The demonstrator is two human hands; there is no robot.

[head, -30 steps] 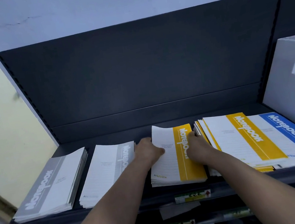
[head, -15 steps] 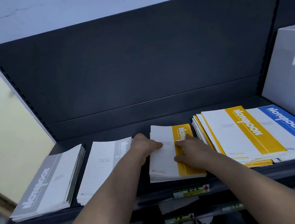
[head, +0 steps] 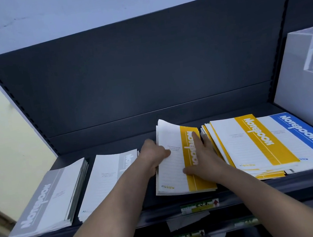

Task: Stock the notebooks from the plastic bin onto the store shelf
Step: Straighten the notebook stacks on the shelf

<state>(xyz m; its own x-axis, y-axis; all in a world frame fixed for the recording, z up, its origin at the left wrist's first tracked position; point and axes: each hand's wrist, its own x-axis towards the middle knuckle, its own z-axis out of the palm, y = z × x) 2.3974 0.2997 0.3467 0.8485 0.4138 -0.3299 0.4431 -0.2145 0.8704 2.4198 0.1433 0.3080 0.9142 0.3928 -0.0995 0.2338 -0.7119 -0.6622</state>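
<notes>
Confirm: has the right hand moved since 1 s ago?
Yes. The right hand shifted left, off the gap beside the large yellow stack, onto the small stack's yellow stripe.

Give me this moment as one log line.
yellow notebook stack: on shelf, far corner lifted | left hand: grips its left edge | right hand: flat on cover
</notes>
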